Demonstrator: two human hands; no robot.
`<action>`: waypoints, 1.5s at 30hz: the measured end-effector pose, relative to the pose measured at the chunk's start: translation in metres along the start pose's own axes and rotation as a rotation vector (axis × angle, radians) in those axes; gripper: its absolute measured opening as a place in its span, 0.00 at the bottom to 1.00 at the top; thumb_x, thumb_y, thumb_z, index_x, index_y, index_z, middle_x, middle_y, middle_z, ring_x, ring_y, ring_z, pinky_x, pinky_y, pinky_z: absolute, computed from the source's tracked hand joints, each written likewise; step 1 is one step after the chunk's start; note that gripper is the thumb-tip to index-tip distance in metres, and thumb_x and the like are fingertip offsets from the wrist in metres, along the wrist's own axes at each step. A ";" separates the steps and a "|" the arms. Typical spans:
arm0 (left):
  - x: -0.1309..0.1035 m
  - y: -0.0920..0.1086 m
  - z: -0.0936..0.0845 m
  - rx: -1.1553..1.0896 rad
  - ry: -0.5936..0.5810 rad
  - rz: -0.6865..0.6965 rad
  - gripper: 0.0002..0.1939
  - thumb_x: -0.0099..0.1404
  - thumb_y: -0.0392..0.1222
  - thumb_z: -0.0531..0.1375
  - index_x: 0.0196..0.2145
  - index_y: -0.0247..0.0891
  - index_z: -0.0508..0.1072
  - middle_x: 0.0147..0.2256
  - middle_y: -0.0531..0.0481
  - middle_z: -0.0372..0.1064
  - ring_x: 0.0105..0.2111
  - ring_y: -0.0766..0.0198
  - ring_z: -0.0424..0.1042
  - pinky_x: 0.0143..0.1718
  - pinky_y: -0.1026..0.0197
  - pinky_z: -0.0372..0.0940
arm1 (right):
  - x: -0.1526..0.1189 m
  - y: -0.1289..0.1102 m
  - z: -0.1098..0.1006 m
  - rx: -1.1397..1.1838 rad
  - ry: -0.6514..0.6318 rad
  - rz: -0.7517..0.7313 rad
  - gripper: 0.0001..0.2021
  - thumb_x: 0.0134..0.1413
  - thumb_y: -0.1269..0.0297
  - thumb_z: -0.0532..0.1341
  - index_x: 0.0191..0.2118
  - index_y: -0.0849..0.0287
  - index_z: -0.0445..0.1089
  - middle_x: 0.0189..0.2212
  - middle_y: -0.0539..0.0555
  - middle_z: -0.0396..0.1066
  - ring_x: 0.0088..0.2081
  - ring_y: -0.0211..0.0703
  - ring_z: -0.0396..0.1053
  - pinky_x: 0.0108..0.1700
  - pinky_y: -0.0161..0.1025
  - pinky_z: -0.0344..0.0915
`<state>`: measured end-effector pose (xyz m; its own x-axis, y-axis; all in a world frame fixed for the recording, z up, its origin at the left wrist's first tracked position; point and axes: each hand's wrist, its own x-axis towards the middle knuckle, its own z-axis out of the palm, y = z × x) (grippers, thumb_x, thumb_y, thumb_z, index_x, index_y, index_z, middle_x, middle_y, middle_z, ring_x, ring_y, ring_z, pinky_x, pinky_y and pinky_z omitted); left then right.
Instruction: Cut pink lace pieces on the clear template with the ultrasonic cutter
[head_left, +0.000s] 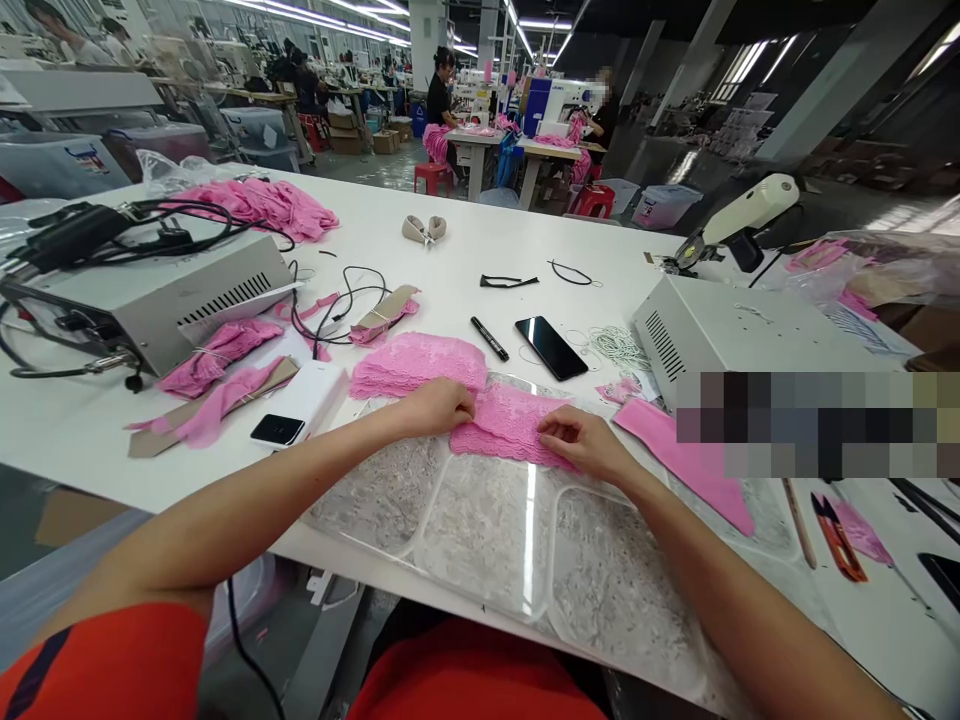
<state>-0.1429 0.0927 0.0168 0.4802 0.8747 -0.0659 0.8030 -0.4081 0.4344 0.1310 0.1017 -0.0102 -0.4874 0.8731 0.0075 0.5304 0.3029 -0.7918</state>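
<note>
A pink lace piece [506, 425] lies on the clear patterned mat [487, 530], between my two hands. My left hand [442, 405] is closed at its left end, the thumb and fingers pinched on the lace. At the right end, my right hand [577, 437] touches the lace with its fingers curled and the thumb side toward it; whether it grips the edge is hard to see. Just beyond my left hand sits a stack of pink lace pieces [420, 362], which meets the left end of the piece.
Behind the mat lie a black marker [490, 339] and a phone [551, 347]. Grey boxes stand left [195, 300] and right [750, 330]. A long pink strip [686, 465] and orange snips [838, 538] are at the right. White box [311, 400] at left.
</note>
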 end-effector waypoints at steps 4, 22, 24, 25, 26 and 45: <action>0.000 0.000 0.001 -0.021 -0.026 -0.011 0.09 0.56 0.30 0.57 0.26 0.37 0.76 0.29 0.52 0.75 0.30 0.63 0.71 0.31 0.66 0.59 | -0.001 -0.002 0.002 -0.033 -0.030 -0.033 0.09 0.46 0.59 0.64 0.33 0.57 0.75 0.32 0.52 0.70 0.30 0.37 0.65 0.34 0.38 0.64; -0.003 0.010 -0.004 0.014 -0.014 -0.060 0.10 0.56 0.33 0.53 0.23 0.36 0.72 0.22 0.53 0.68 0.23 0.65 0.63 0.25 0.64 0.52 | 0.006 -0.008 -0.005 -0.044 -0.079 0.042 0.09 0.51 0.61 0.59 0.26 0.58 0.72 0.29 0.51 0.69 0.28 0.37 0.63 0.33 0.38 0.59; -0.002 0.015 -0.004 0.039 0.002 -0.056 0.09 0.59 0.36 0.54 0.28 0.36 0.75 0.27 0.51 0.72 0.27 0.63 0.68 0.27 0.64 0.55 | 0.006 -0.007 -0.006 -0.021 -0.084 0.071 0.11 0.51 0.58 0.59 0.26 0.58 0.73 0.29 0.52 0.70 0.28 0.37 0.63 0.32 0.38 0.59; -0.001 0.019 -0.003 0.051 0.011 -0.049 0.09 0.60 0.38 0.55 0.31 0.37 0.76 0.30 0.50 0.74 0.30 0.62 0.70 0.29 0.64 0.57 | 0.006 -0.007 -0.006 -0.008 -0.087 0.084 0.11 0.50 0.57 0.59 0.26 0.58 0.73 0.29 0.52 0.70 0.28 0.37 0.63 0.32 0.38 0.59; 0.000 0.023 -0.001 0.064 0.017 -0.039 0.09 0.61 0.40 0.57 0.35 0.37 0.77 0.34 0.49 0.75 0.33 0.60 0.71 0.32 0.64 0.59 | 0.007 -0.007 -0.006 0.003 -0.089 0.095 0.12 0.50 0.56 0.59 0.26 0.58 0.73 0.30 0.52 0.69 0.28 0.37 0.62 0.31 0.38 0.59; -0.004 0.030 0.011 0.182 0.167 0.071 0.11 0.68 0.33 0.52 0.37 0.35 0.75 0.36 0.46 0.73 0.37 0.59 0.71 0.39 0.59 0.65 | 0.007 -0.017 -0.027 0.104 -0.136 0.123 0.17 0.48 0.49 0.59 0.23 0.58 0.63 0.20 0.46 0.57 0.25 0.34 0.53 0.29 0.37 0.52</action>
<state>-0.1165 0.0737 0.0201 0.4844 0.8673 0.1147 0.8270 -0.4967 0.2632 0.1371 0.1132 0.0198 -0.5164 0.8393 -0.1703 0.5205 0.1497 -0.8407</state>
